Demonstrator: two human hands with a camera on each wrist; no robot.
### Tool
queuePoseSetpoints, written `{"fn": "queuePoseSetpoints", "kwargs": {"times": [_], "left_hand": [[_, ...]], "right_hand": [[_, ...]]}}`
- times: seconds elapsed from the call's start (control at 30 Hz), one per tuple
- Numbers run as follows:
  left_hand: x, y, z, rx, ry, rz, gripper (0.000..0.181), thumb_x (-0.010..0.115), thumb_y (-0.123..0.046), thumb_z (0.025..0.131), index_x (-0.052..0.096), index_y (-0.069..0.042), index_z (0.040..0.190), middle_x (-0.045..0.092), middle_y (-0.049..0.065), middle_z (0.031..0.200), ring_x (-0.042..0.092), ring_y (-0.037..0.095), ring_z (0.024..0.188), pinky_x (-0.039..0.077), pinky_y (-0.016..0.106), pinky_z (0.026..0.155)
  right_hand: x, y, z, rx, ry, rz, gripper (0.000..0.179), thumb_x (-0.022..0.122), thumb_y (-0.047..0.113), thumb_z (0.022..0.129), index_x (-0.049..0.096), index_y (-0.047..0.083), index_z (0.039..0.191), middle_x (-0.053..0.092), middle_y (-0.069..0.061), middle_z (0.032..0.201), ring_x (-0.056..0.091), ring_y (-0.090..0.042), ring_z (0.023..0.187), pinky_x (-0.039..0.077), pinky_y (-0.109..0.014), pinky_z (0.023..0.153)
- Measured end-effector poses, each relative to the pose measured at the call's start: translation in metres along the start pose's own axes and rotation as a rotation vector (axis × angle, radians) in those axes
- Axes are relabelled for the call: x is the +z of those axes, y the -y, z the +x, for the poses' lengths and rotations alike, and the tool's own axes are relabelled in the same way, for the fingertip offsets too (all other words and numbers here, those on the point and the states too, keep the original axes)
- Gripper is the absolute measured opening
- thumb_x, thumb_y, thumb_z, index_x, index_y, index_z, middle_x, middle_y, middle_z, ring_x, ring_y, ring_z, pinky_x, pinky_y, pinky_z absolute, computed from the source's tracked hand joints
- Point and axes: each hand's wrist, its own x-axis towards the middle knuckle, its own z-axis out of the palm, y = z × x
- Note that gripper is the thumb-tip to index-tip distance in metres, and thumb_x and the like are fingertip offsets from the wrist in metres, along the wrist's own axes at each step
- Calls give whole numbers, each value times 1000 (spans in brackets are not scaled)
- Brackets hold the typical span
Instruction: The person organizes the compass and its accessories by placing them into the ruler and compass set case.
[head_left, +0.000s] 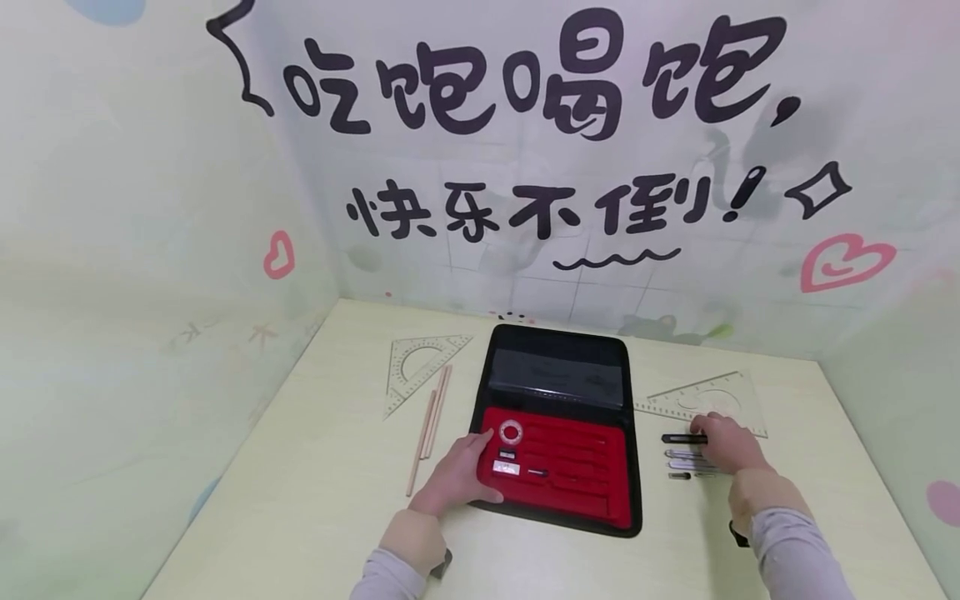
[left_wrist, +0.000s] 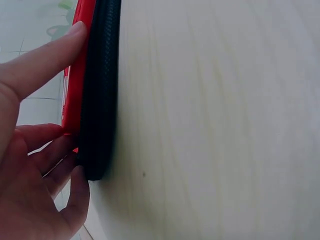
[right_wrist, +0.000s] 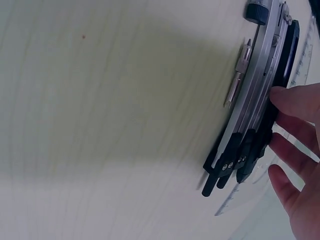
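An open black zip case [head_left: 558, 362] lies on the table, its lid side at the back and a red moulded tray [head_left: 525, 498] in front. My left hand [head_left: 457, 475] rests at the case's left edge, thumb on the tray rim and fingers spread along the side. To the right, my right hand [head_left: 727, 446] pinches a slim black tool [right_wrist: 287, 62], shaped like a utility knife, between thumb and fingers. A silver compass [right_wrist: 250, 95] with black ends lies right beside it. Next to the compass is a small metal piece [right_wrist: 239, 72].
The tray holds a white ring [head_left: 521, 432], a sharpener [head_left: 507, 454] and a white eraser [head_left: 506, 469]; other slots show bare red. Pencils [head_left: 435, 421] and a clear set square [head_left: 397, 379] lie left of the case. Another set square [head_left: 753, 404] lies behind the right hand.
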Motion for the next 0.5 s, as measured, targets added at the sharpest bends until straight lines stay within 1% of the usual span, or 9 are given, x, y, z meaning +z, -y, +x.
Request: {"fn": "queuePoseSetpoints", "kwargs": {"times": [0.17,0.3,0.43,0.5], "left_hand": [[1,1,0,4,-2,3,95,84,-26,59,34,-6,138,44,13,127,41,29,117,52,39,78],[1,1,0,7,4,4,95,84,-26,60,34,-7,139,44,13,127,41,29,117,52,38,78],[1,1,0,5,4,-4,95,84,-26,59,34,-7,139,44,13,127,41,29,117,52,39,78],[1,2,-1,5,2,-6,95,84,-26,59,34,-7,139,44,13,127,41,29,117,52,39,78]], "right_hand": [[0,2,0,18,-11,-12,20,59,-4,65,59,7,81,55,-8,77,56,-34,74,43,-52,57],[1,4,-2,24,-17,-10,24,58,-7,64,60,6,85,55,-7,78,56,-33,74,43,-49,54],[3,5,-3,10,-41,-10,27,58,-7,64,63,5,87,54,-6,77,56,-32,74,43,-46,52],[4,5,-3,11,-49,-9,25,58,-7,64,64,7,84,52,-5,75,56,-31,74,43,-46,51]]}}
